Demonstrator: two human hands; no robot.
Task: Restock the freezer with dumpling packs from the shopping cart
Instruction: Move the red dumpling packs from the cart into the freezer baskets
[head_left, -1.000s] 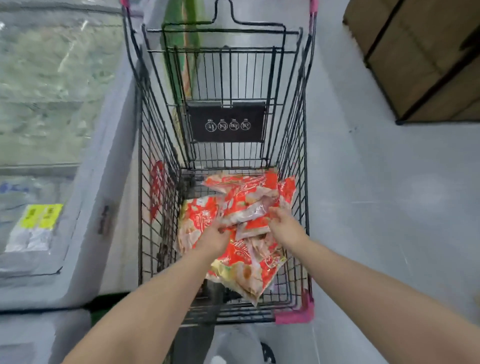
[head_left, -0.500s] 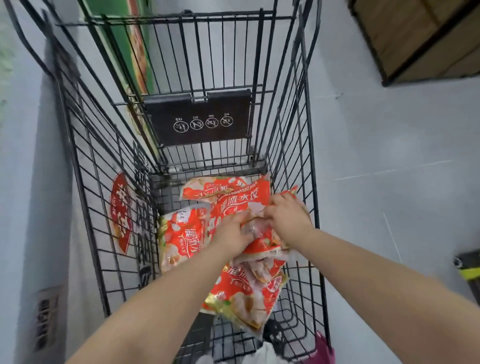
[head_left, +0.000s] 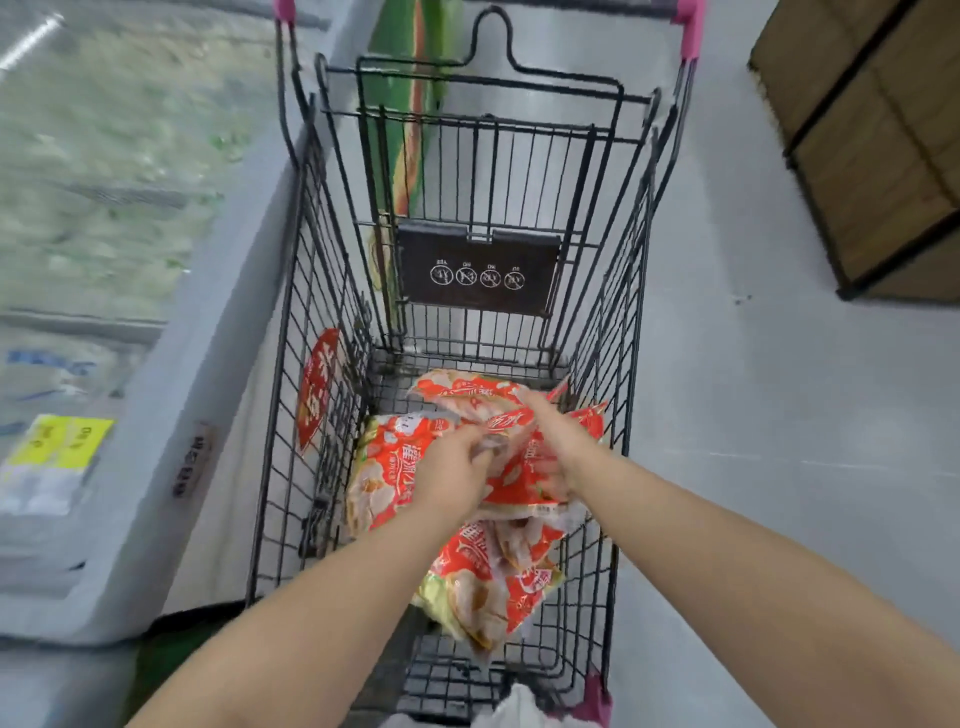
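We judge the restock far from done: several dumpling packs (head_left: 493, 566) lie heaped in the cart (head_left: 291, 467), none lifted clear. Our left hand (head_left: 457, 470) pinches the top pack's edge; our right hand (head_left: 553, 447) is blurred, grip unclear. The freezer (head_left: 171, 415) waits left of the cart

Red dumpling packs (head_left: 493, 577) heaped, maybe four, on shopping cart (head_left: 478, 275) floor.
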